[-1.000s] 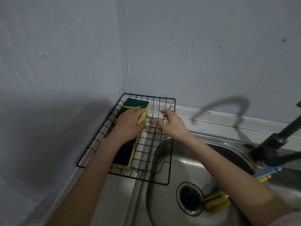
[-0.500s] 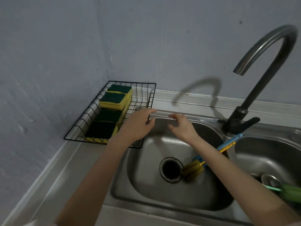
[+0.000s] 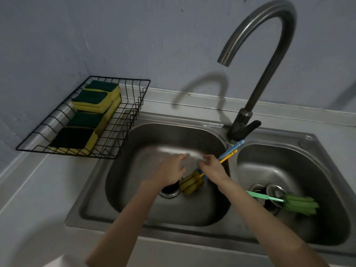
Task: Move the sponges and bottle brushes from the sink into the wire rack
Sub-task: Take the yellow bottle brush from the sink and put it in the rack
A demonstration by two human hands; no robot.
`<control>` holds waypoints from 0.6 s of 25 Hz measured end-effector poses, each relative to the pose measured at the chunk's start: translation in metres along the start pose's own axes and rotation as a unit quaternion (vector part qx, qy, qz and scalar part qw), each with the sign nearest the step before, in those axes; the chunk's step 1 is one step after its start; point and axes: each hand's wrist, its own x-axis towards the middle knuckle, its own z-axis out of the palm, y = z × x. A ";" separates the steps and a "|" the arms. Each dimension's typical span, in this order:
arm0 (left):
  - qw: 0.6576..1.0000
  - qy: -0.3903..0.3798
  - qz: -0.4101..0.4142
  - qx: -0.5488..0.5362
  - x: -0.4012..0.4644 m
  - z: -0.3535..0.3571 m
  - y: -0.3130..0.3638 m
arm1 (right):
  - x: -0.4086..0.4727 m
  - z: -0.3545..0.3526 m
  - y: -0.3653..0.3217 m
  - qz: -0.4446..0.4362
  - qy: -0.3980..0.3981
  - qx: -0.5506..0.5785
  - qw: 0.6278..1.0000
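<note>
Reaching into the left basin of the sink (image 3: 92, 197): left hand (image 3: 169, 170) open; right hand (image 3: 212, 167) closing around yellow brush (image 3: 192, 183), grip unclear; sponges (image 3: 90, 112) lying in rack (image 3: 134, 105).

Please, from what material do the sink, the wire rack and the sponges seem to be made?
Sink: likely stainless steel, brushed grey with soft reflections. Wire rack: thin metal wire, apparently black-coated, matte. Sponges: yellow foam with dark green scouring tops, probably synthetic.
</note>
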 end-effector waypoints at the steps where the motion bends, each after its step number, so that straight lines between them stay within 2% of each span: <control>1: 1.000 -0.011 -0.007 -0.008 0.002 0.010 0.000 | 0.002 0.001 0.007 0.023 0.003 0.037 0.999; 3: 0.999 -0.031 -0.021 -0.019 0.007 0.028 0.001 | 0.009 0.006 0.021 0.064 0.014 0.097 0.993; 8: 0.996 -0.074 -0.043 -0.033 0.021 0.059 -0.002 | 0.026 0.015 0.043 0.153 0.023 0.165 0.974; 15: 0.992 -0.117 -0.048 -0.015 0.050 0.089 -0.012 | 0.054 0.017 0.057 0.183 0.038 0.239 0.953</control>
